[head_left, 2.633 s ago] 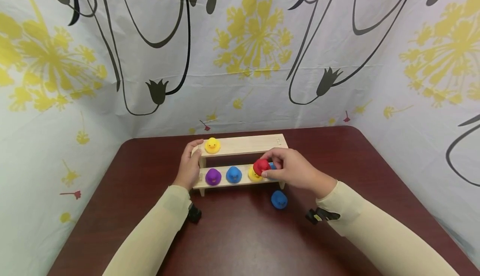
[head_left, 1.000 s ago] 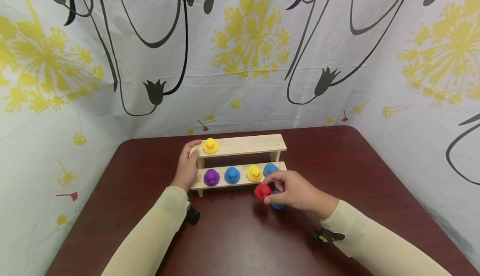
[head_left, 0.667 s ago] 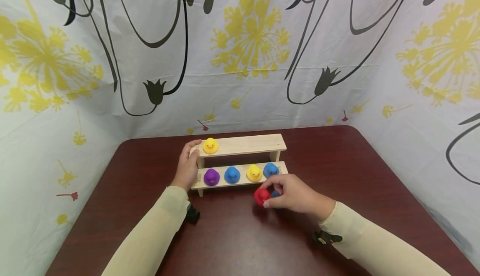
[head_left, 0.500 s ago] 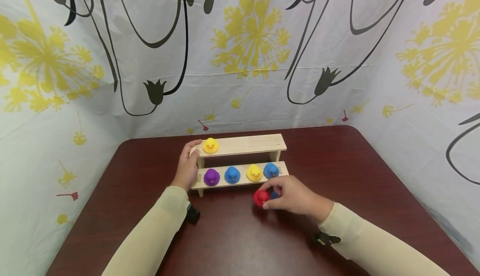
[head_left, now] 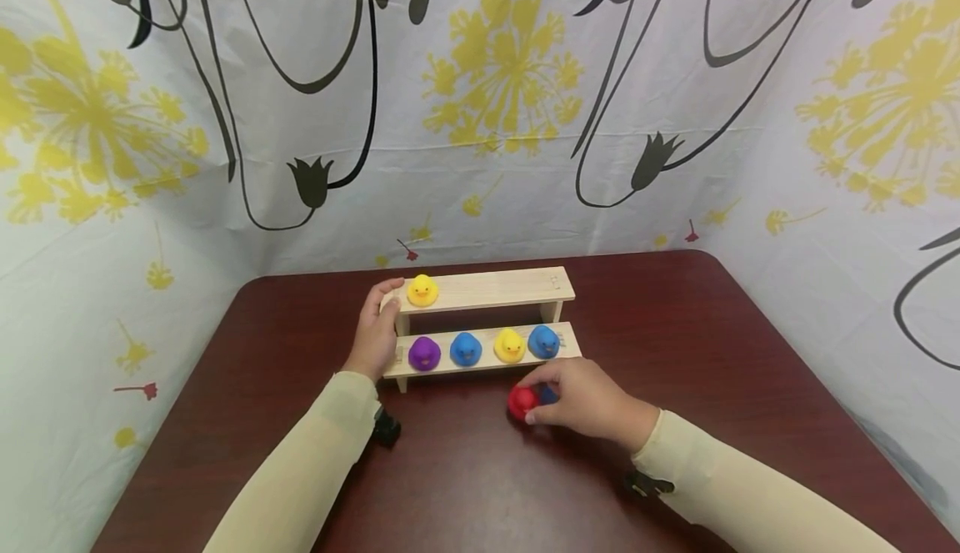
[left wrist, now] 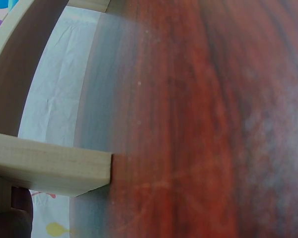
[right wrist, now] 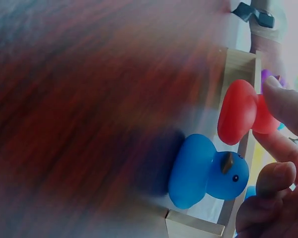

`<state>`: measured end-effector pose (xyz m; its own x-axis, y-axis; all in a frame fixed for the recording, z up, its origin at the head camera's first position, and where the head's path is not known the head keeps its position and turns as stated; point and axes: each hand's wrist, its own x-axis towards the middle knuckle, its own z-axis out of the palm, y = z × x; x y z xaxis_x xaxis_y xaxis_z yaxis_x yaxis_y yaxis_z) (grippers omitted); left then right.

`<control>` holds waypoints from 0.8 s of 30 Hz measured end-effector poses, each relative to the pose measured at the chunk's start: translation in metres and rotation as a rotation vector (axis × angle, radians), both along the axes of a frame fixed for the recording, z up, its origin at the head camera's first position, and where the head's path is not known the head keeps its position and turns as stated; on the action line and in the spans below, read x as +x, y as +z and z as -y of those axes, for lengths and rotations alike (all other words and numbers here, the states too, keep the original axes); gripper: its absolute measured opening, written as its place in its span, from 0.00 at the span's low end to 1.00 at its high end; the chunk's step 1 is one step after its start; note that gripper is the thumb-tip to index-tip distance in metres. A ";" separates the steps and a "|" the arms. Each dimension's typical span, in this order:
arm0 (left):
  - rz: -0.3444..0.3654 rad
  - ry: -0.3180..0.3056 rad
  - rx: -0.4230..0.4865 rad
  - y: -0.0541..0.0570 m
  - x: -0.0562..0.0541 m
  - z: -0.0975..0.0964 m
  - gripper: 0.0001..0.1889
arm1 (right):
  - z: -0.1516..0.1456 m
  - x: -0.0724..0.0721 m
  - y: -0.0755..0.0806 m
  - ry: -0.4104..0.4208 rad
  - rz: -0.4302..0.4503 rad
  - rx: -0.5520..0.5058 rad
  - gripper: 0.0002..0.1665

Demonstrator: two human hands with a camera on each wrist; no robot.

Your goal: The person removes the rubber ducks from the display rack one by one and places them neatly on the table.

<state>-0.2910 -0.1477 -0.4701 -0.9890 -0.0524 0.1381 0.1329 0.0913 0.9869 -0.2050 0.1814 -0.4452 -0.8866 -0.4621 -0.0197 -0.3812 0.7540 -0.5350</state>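
My left hand (head_left: 372, 334) grips the left end of a two-step wooden stand (head_left: 495, 289). My right hand (head_left: 592, 400) pinches a red rubber duck (head_left: 522, 404) (right wrist: 237, 111) by its head, low over the table in front of the stand. Just beside it a blue rubber duck (right wrist: 191, 171) stands upright on the table, mostly hidden behind my right hand in the head view. The lower step bears a purple duck (head_left: 424, 354), a blue duck (head_left: 466, 349), a yellow duck (head_left: 509, 346) and another blue duck (head_left: 543, 342). A yellow duck (head_left: 422, 290) sits at the upper step's left end.
The stand rests on a dark red-brown table (head_left: 450, 486) with rounded far corners. A patterned white cloth (head_left: 480, 203) hangs behind and along both sides. Wooden legs (left wrist: 54, 166) of the stand reach down to the tabletop.
The red duck, held in my right hand, has come from above the lower step forward and down toward the table beside the loose blue duck. My left hand stays on the stand.
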 end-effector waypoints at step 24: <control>-0.007 0.007 0.003 0.000 -0.001 -0.001 0.19 | 0.008 -0.002 -0.005 0.026 -0.120 0.158 0.20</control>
<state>-0.2920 -0.1470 -0.4701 -0.9876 -0.0597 0.1452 0.1396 0.0891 0.9862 -0.2069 0.1736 -0.4502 -0.8750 -0.4840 0.0112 -0.4551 0.8143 -0.3604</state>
